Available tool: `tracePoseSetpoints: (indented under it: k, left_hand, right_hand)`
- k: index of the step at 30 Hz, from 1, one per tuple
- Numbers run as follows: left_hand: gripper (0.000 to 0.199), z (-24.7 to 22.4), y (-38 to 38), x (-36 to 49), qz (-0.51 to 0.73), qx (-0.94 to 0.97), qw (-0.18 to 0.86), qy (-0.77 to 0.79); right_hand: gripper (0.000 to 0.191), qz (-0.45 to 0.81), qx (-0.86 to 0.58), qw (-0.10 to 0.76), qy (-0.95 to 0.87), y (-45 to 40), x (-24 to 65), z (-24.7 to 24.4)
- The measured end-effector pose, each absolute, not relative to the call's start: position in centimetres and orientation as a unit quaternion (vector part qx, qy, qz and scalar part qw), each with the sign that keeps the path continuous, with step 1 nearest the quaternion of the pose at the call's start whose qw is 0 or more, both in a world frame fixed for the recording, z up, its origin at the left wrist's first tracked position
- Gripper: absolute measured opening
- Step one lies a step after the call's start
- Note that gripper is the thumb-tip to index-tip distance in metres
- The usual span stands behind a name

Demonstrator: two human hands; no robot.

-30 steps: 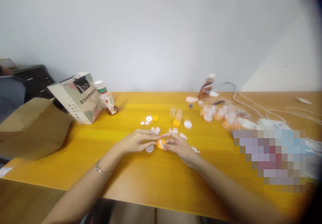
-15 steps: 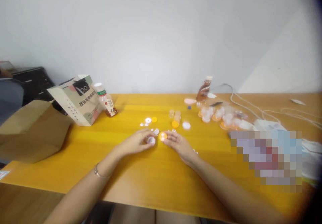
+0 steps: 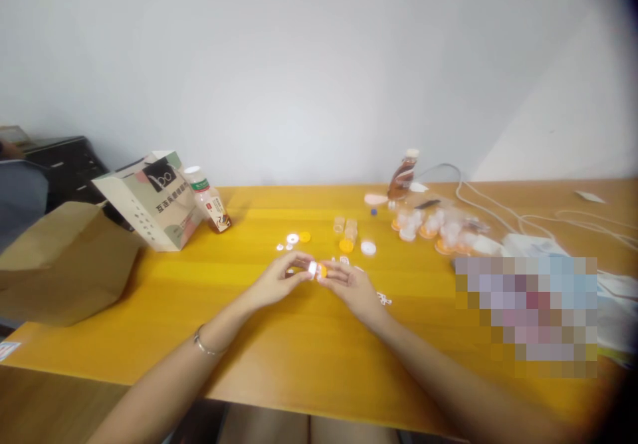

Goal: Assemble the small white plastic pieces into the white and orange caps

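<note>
1. White part is held btw. thumb & fingers of L hand, over the middle of the surface.
2. Orange part is gripped likewise by R hand, w/ thumb & fingers closed on its edge.
3. The two parts are brought tog., side by side; whether they're joined can't be told (blur). This unit is thus judged part-done at most.
4. Several pcs. are left loose past the hands: white disc just beside yellow disc; clear cups nr. yellow cap; white cap to its R.
5. White cut-out is left lying nr. R hand, unattached.
6. Orange-and-white units are grouped farther R; these are judged prob. assembled, i.e. done, but detail's too blurred for a count.
</note>
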State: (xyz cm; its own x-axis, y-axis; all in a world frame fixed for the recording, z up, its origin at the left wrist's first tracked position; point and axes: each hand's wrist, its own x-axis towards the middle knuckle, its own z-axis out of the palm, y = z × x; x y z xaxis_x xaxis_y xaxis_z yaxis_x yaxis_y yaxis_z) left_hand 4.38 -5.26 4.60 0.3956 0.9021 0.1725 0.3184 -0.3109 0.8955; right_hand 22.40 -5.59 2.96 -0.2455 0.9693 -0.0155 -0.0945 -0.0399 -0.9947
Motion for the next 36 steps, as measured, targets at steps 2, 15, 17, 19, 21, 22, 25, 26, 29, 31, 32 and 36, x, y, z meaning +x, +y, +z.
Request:
tracePoseSetpoints:
  k: [2, 15, 17, 19, 21, 22, 25, 26, 29, 31, 32, 36]
  left_hand:
    - [0.029, 4.6, -5.6, 4.7, 0.358, 0.736, 0.378, 0.432]
    - [0.018, 3.2, -6.3, 6.2, 0.388, 0.758, 0.235, 0.469]
    - [0.017, 3.2, -6.3, 6.3, 0.39, 0.754, 0.235, 0.473]
    - [0.015, 3.2, -6.3, 6.4, 0.392, 0.75, 0.24, 0.476]
    - [0.015, 3.3, -6.2, 6.4, 0.391, 0.748, 0.248, 0.476]
    - [0.016, 3.3, -6.2, 6.3, 0.39, 0.747, 0.253, 0.475]
    - [0.018, 3.4, -6.0, 6.0, 0.384, 0.751, 0.268, 0.466]
    - [0.018, 3.4, -6.0, 5.8, 0.38, 0.754, 0.273, 0.461]
    - [0.018, 3.8, -5.7, 5.3, 0.352, 0.77, 0.291, 0.445]
    - [0.018, 4.2, -5.6, 5.0, 0.331, 0.777, 0.312, 0.434]
    - [0.019, 4.3, -5.5, 4.8, 0.323, 0.778, 0.324, 0.431]
    - [0.021, 4.7, -5.6, 4.6, 0.309, 0.773, 0.344, 0.435]
  right_hand:
    - [0.031, 0.591, -0.407, 0.454, -0.528, -5.7, 22.4, 3.0]
    - [0.036, 0.588, -0.396, 0.46, -0.535, -6.0, 22.0, 2.0]
    - [0.035, 0.583, -0.394, 0.459, -0.543, -6.1, 22.0, 2.1]
    - [0.034, 0.58, -0.391, 0.46, -0.547, -6.2, 22.0, 2.3]
    - [0.032, 0.579, -0.394, 0.455, -0.55, -6.3, 22.0, 2.6]
    - [0.031, 0.579, -0.398, 0.452, -0.55, -6.4, 22.0, 2.7]
    - [0.028, 0.58, -0.417, 0.447, -0.538, -6.4, 22.0, 3.0]
    - [0.028, 0.582, -0.422, 0.448, -0.531, -6.4, 22.0, 3.0]
    - [0.031, 0.591, -0.431, 0.448, -0.514, -6.3, 22.1, 3.0]
    - [0.033, 0.598, -0.434, 0.438, -0.512, -6.3, 22.3, 3.0]
    - [0.035, 0.602, -0.434, 0.433, -0.512, -6.3, 22.3, 3.0]
    - [0.036, 0.614, -0.421, 0.417, -0.522, -6.2, 22.4, 3.1]
